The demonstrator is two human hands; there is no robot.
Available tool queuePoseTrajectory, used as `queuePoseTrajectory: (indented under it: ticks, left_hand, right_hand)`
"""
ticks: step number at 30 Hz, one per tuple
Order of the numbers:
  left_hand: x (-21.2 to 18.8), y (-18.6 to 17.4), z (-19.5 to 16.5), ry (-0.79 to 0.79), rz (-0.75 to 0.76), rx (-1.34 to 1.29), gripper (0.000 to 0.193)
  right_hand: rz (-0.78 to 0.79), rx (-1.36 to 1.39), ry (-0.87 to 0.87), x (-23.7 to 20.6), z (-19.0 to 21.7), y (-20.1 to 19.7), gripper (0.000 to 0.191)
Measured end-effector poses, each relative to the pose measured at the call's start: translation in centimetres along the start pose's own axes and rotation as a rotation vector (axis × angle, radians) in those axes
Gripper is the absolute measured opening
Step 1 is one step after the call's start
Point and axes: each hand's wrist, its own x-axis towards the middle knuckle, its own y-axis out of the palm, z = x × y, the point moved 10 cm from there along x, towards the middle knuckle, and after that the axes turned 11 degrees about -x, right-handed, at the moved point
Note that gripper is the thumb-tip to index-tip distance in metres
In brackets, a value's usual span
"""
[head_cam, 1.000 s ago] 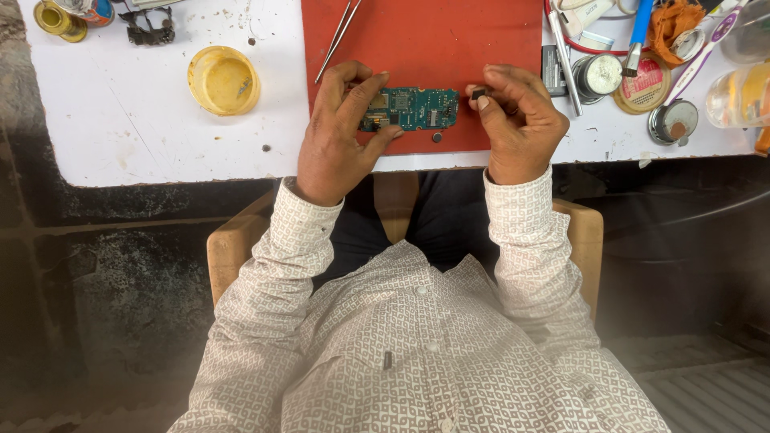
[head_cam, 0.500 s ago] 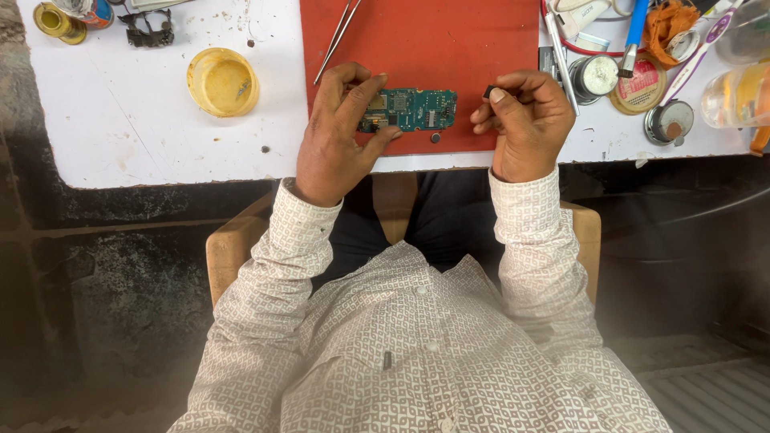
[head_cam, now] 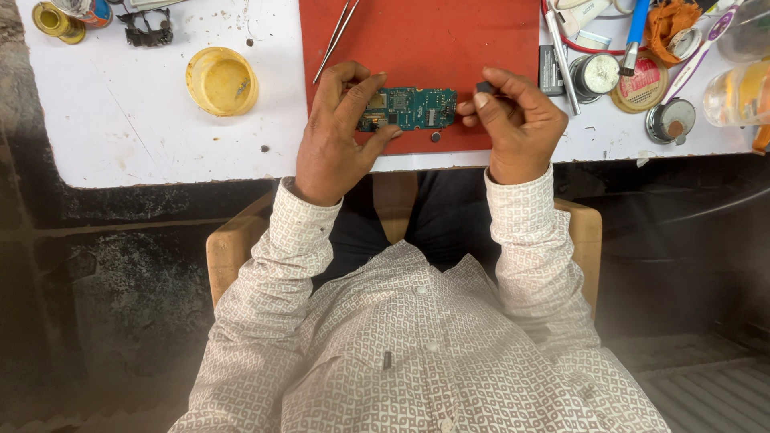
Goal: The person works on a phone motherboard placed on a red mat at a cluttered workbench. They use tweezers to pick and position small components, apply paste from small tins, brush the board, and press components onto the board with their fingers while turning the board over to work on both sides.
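While the person sat close to the white bench (head_cam: 120,136), the left hand (head_cam: 337,140) pinned a small green circuit board (head_cam: 409,108) flat on the red mat (head_cam: 433,40). Left grip pressed together on the board's left end: thumb at its near edge, fingers curled over the far edge. The board lay near the mat's front edge, between both hands, long side running left to right.

The right hand (head_cam: 517,124) was just beside the board's right end. Its grip pinched a small dark part (head_cam: 484,87) between thumb and forefinger, held just above the board's right corner; could not tell if the part touched the board. A tiny round dark bit (head_cam: 435,136) lay on the mat just in front of the board.

Metal tweezers (head_cam: 337,36) lay tilted on the mat's left side, beyond the left hand. A yellow shallow dish (head_cam: 222,80) sat on the bench left of the mat, well apart from the hands. To the right of the mat: round metal tin (head_cam: 595,76), round flat tin with a red label (head_cam: 640,84), a smaller open tin (head_cam: 670,120), a blue-handled tool (head_cam: 634,36), a clear container with orange contents (head_cam: 738,92). An orange cloth (head_cam: 670,20) sat at the far right edge. Patterned white sleeves covered both forearms.
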Motion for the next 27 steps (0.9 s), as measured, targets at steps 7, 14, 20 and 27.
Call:
queuePoseTrajectory:
  ticks: [7,14,20,27]
  left_hand:
    - [0.1,-0.1,-0.2,0.001,-0.002,0.002,0.064]
    - [0.1,-0.1,-0.1,-0.007,-0.002,-0.009,0.064]
    - [0.1,-0.1,0.0,-0.001,-0.006,0.004,0.065]
    - [0.0,-0.1,0.1,-0.007,-0.002,-0.014,0.064]
  right_hand:
    - [0.087,-0.074,-0.024,-0.6,0.7,1.0,0.025]
    - [0.124,-0.079,-0.024,-0.4,0.8,1.2,0.026]
    - [0.113,-0.046,0.022,-0.2,0.5,0.9,0.026]
    - [0.113,-0.024,0.008,0.0,0.5,0.8,0.022]
